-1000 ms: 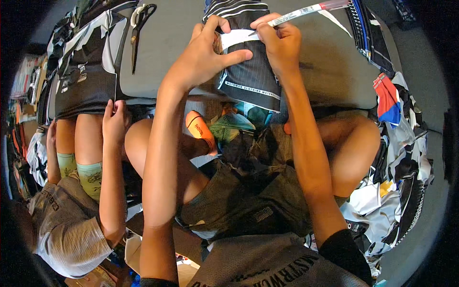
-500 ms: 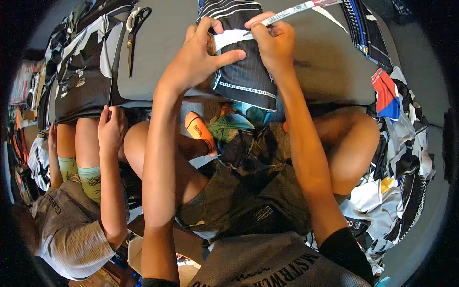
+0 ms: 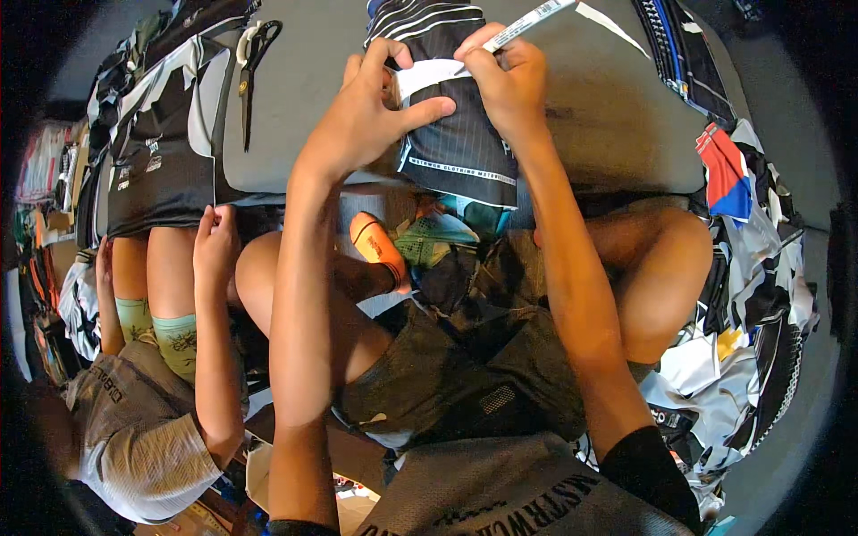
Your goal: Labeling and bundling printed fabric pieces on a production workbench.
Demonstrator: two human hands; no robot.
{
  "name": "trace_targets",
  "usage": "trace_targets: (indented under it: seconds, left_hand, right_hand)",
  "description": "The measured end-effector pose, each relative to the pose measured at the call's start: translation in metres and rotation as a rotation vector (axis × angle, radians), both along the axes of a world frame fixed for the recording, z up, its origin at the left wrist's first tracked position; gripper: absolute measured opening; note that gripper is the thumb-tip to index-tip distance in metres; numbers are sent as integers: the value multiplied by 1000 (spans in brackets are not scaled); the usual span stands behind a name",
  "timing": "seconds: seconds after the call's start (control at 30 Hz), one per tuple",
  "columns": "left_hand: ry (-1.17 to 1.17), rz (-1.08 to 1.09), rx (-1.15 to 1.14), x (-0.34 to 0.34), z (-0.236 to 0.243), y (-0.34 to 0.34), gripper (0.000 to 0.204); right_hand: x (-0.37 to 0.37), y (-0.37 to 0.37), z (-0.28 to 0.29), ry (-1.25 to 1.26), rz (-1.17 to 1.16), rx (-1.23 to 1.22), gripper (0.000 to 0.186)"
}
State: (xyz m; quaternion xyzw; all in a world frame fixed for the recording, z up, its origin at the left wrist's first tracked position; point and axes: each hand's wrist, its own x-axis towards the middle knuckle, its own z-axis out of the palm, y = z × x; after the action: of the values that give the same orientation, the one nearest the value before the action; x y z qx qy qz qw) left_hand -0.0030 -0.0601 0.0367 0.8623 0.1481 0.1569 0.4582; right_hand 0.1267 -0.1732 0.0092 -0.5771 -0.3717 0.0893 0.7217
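Pen and pinstriped cloth under two bare hands

Black cloth with fine pale pinstripes lies across the near edge of the grey tabletop, its lower end reaching past that edge. A narrow white band of lettering runs above the straight hem. Over the cloth's upper part curves a smooth white strip, bowed like a shallow arch; whether it is paper or fabric cannot be told. Beyond it, toward the far edge, sits black cloth with bold white stripes.

The person's left hand is spread over the cloth's left side, thumb stretched out on the pinstripes, index finger bent at the strip; the remaining fingers are partly hidden. The right hand pinches the slim, white-barrelled pen between thumb and fingers, its writing end down at the strip; contact there cannot be made out.

Long scissors with dark blades and one pale-wrapped handle loop lie toward the tabletop's left side. A thin white sliver tapers toward the right edge, near layered black trim with blue lines. At the near right corner hangs a red, white and blue piece, above crumpled glossy scraps. Near the left corner, a co-worker's hand touches a black panel.
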Motion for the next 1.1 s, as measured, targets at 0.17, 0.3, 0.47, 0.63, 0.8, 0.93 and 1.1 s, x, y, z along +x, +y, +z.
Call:
trace_targets:
  seconds: [0.17, 0.3, 0.47, 0.63, 0.8, 0.93, 1.1]
  left_hand:
    - [2, 11, 17, 1, 1, -2, 46]
    - [-2, 7, 12, 1, -1, -1, 46]
    - [-50, -15, 49, 2, -6, 1, 46]
    - [-37, 1, 56, 0, -6, 1, 46]
    - [-28, -19, 17, 2, -4, 1, 46]
    - [6, -3, -10, 1, -3, 0, 46]
    - [-3, 1, -86, 1, -6, 2, 46]
  right_hand:
    - [2, -2, 0, 5, -10, -18, 11]
    - [2, 0, 0, 86, 21, 49, 11]
    - [0, 1, 1, 11, -60, 21, 7]
    - [0, 0, 0, -36, -64, -49, 12]
    - [4, 0, -3, 160, -76, 82, 11]
    - [0, 0, -5, 209, -103, 113, 10]
    - [-2, 0, -5, 187, -103, 98, 8]
